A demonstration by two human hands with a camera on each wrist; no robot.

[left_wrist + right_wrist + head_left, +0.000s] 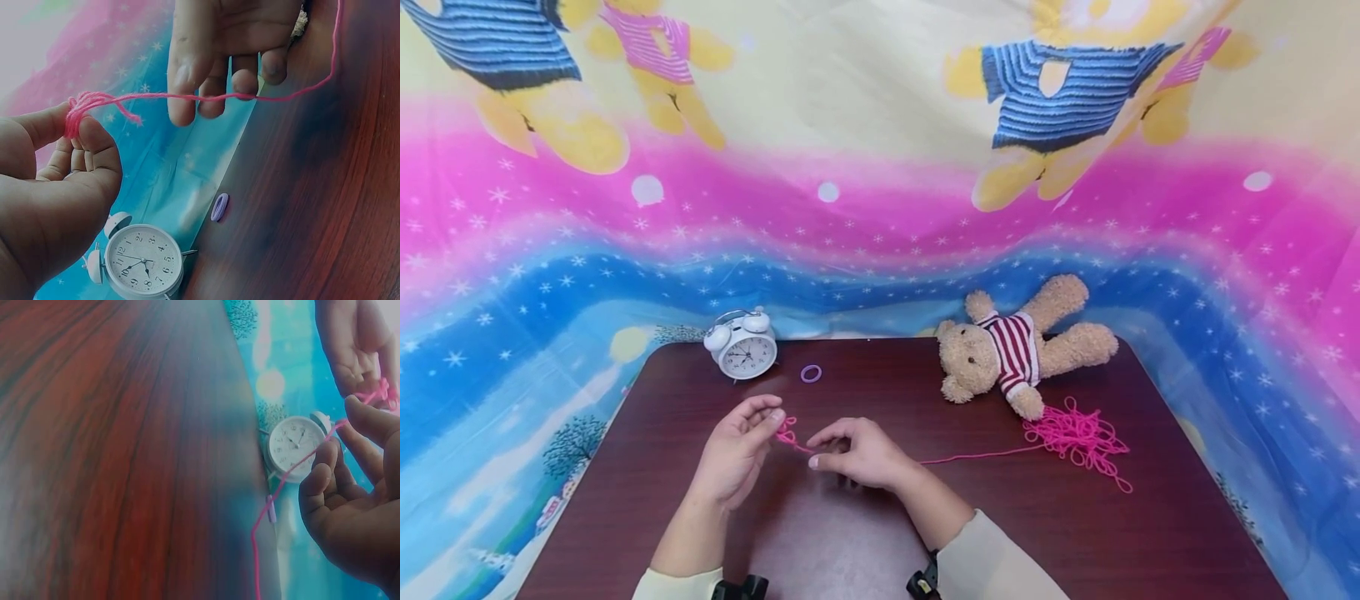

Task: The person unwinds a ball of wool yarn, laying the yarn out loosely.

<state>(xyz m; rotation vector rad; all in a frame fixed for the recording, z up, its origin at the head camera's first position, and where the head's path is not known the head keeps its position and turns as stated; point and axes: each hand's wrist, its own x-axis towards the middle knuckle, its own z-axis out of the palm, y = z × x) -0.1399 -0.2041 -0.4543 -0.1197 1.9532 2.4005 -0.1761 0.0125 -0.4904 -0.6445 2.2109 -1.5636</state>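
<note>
My left hand (730, 458) pinches a small looped bundle of pink yarn (87, 106) between thumb and index finger, with a short loose end sticking out. From the bundle a single strand runs to my right hand (867, 454), whose thumb and index fingertips pinch it lightly; the other fingers are loosely bent. Beyond that hand the strand (977, 456) stretches right across the table to a tangled heap of pink yarn (1078, 437). Both hands are held above the table, a short gap apart.
A white alarm clock (747, 354) stands at the table's back left, with a purple ring-shaped band (811, 373) to its right. At the back right lies a teddy bear (1018, 350) in a striped shirt, one arm touching the yarn heap. A printed cloth (865, 283) hangs behind the dark wooden table (820, 542).
</note>
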